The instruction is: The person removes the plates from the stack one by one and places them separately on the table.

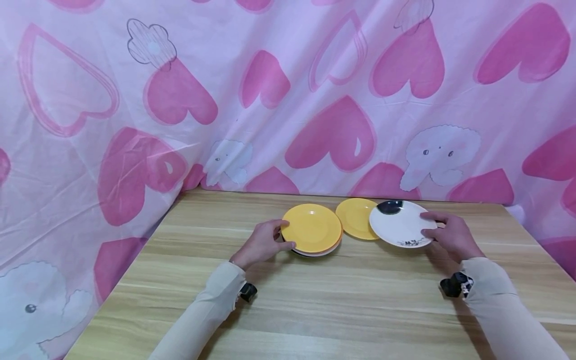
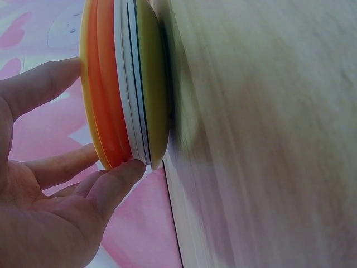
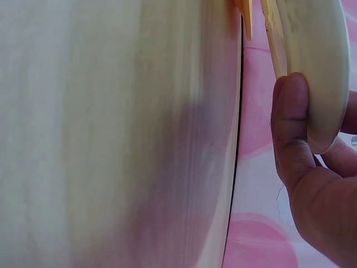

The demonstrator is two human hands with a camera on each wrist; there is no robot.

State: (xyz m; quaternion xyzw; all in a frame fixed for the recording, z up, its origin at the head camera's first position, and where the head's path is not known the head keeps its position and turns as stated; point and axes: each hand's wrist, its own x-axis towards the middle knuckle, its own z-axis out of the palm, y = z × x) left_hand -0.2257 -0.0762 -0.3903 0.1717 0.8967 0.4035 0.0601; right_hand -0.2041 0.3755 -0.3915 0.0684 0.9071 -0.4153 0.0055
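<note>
My left hand touches the left rim of a stack of plates, thumb and fingers spread along the edge. A yellow plate tops the stack, with orange, white and dark-edged layers and a yellowish underside below it in the left wrist view. On the right, my right hand pinches the rim of a white plate with a black patch and small dark markings. That plate is raised above the table, its thumb side seen in the right wrist view. Another yellow plate lies between them, partly covered by the white one.
The wood-grain table extends toward me and to both sides. Pink heart-printed fabric hangs along its back and left edges, close behind the plates. Dark wrist devices sit at both sleeves.
</note>
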